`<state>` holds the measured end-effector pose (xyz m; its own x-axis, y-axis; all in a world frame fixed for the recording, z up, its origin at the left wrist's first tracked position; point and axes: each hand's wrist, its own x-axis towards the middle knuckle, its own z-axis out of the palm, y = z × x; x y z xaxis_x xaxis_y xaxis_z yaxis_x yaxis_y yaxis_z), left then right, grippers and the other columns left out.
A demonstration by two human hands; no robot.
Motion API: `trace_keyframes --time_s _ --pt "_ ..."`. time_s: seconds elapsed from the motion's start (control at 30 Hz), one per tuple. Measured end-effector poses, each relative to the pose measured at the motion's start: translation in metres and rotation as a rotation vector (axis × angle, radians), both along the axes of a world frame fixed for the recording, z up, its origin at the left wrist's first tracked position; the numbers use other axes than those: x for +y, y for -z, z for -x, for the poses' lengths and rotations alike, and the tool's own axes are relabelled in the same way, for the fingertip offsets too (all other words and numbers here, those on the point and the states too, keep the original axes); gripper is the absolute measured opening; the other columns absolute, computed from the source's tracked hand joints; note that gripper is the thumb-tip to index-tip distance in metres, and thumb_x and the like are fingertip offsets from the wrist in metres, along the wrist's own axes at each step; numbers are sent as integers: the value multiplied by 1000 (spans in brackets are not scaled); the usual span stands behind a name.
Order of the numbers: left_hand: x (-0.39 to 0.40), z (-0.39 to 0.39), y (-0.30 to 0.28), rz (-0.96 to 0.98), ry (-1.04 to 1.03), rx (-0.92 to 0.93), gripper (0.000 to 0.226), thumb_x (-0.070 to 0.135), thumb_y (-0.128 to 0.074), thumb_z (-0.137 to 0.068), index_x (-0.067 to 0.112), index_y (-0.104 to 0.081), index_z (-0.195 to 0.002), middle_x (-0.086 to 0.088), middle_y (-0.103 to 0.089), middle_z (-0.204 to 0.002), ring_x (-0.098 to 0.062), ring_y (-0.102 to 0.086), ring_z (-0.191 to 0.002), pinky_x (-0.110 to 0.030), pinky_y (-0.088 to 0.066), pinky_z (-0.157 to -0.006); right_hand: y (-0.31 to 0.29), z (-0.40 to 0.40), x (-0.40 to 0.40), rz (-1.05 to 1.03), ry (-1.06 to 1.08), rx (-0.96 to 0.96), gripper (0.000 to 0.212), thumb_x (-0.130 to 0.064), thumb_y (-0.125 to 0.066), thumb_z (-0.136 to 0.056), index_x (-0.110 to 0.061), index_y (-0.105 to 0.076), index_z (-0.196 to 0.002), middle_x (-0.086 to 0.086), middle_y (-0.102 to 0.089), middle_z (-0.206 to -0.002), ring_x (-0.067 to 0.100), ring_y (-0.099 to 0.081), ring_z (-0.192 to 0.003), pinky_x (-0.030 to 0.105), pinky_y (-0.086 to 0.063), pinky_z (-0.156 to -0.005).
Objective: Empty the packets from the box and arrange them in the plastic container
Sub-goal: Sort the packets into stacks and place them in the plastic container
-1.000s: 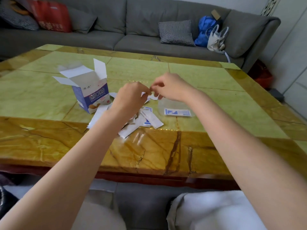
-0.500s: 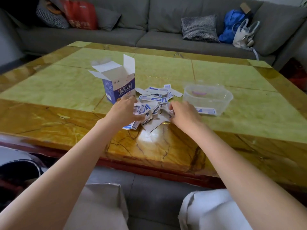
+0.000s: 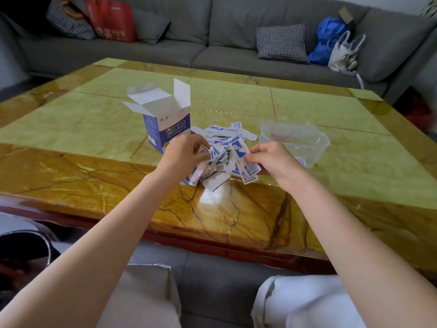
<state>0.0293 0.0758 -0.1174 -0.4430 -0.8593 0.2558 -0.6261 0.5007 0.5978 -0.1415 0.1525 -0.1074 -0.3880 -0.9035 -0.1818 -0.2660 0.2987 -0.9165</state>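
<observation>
A heap of small white-and-blue packets (image 3: 222, 152) lies on the surface (image 3: 94, 129), a little in from its near edge and about midway along it. The box (image 3: 165, 129) stands upright just left of the heap with its top flaps open, touching or nearly touching the packets. The clear plastic container (image 3: 305, 143) sits just right of the heap; a packet shows through its near wall, low by the right wrist.

The left hand (image 3: 182, 155) is at the left side of the heap, its fingers curled into the packets and gripping some of them. The right hand (image 3: 274, 159) is at the right side of the heap, thumb and fingers pinching a few packets that fan out toward the near edge, printed side up.

Beyond the far edge of the surface a grey sofa (image 3: 224, 50) carries a checked cushion (image 3: 281, 42), a red bag (image 3: 111, 20), a blue bag (image 3: 327, 36) and a white bag (image 3: 343, 53).
</observation>
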Motion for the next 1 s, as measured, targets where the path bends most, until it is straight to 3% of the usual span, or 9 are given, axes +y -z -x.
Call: trace_keyframes --time_s 0.13,0.27,0.47,0.63,0.73,0.8,0.9,0.93,1.0 --pt "3 1 -6 -294 -13 331 13 24 -61 -87 17 -73 -87 -7 -72 -85 -14 -56 -71 -27 -46 -70 -3 -5 1 47 -54 -307 12 0 -55 -88 -7 -61 -81 7 -65 -81 14 -62 -68 22 -50 -56" --pt "6 2 -6 -595 1 428 25 28 -66 -83 15 -71 -104 -5 -71 -97 -16 -63 -88 -31 -51 -87 -3 -11 1 75 -103 -370 13 -1 -55 -88 -7 -62 -79 5 -65 -76 10 -62 -62 19 -50 -54" --pt "10 6 -6 -676 37 481 28 21 -64 -84 8 -66 -108 -5 -71 -96 -13 -68 -85 -23 -56 -78 1 -14 0 72 -112 -236 16 3 -56 -87 -8 -63 -79 6 -66 -79 15 -63 -71 24 -51 -64" --pt "13 8 -10 -687 36 461 9 17 -64 -84 10 -67 -90 -1 -70 -84 -8 -67 -74 -15 -56 -67 0 -16 -1 89 -167 -234 23 7 -53 -88 -13 -64 -82 5 -65 -85 17 -61 -80 27 -51 -72" --pt "15 9 -12 -668 30 501 3 15 -65 -84 15 -65 -81 0 -69 -81 -4 -66 -67 -14 -56 -64 0 -18 0 113 -165 -218 17 0 -57 -88 -16 -65 -86 2 -67 -88 17 -62 -86 30 -51 -82" --pt "16 9 -12 -643 35 490 2 16 -66 -83 14 -66 -82 -1 -70 -81 -4 -67 -68 -16 -57 -68 -3 -22 2 135 -129 -79 7 -11 -62 -87 -16 -67 -84 -2 -67 -82 13 -63 -79 25 -50 -78" --pt "13 5 -13 -643 8 540 9 13 -65 -84 7 -67 -91 -6 -68 -85 -13 -65 -75 -17 -57 -69 -5 -22 3 234 23 99 11 -16 -64 -86 -15 -65 -75 -1 -64 -75 10 -57 -71 19 -45 -67" --pt "12 2 -14 -648 -23 610 4 9 -63 -85 7 -65 -88 -7 -65 -84 -13 -64 -73 -14 -56 -64 -6 -20 3 257 76 75 14 -15 -62 -87 -15 -63 -73 1 -63 -76 12 -56 -72 20 -44 -69" --pt "8 -4 -18 -649 -107 799 10 1 -60 -85 8 -59 -79 -6 -60 -81 -12 -61 -67 -11 -54 -57 -9 -14 3 269 111 -169 15 -9 -56 -90 -13 -61 -76 4 -63 -81 15 -58 -77 27 -47 -77"
